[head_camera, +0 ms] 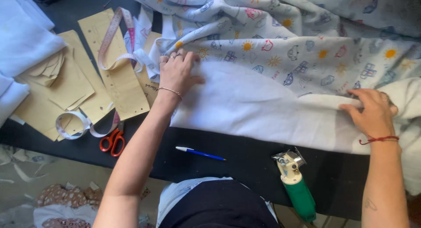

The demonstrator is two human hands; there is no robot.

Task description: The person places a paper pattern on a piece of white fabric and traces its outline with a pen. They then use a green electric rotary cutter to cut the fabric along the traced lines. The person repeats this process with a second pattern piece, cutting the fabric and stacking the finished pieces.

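A large printed fabric (280, 39) with small suns, cars and houses lies bunched over the dark table (245, 162). Its plain white underside (254, 105) is folded toward me. My left hand (177, 72) rests flat on the left edge of the white fold, fingers spread, wearing rings and a thin bracelet. My right hand (372, 112) pinches the folded white edge at the right, with a red string around the wrist.
Tan paper pattern pieces (109, 74) lie at the left with a measuring tape (109, 39) looped over them. Orange-handled scissors (112, 141), a blue and white pen (199, 153) and a green-handled electric cutter (296, 184) lie along the table's near edge. White cloth (22, 44) sits far left.
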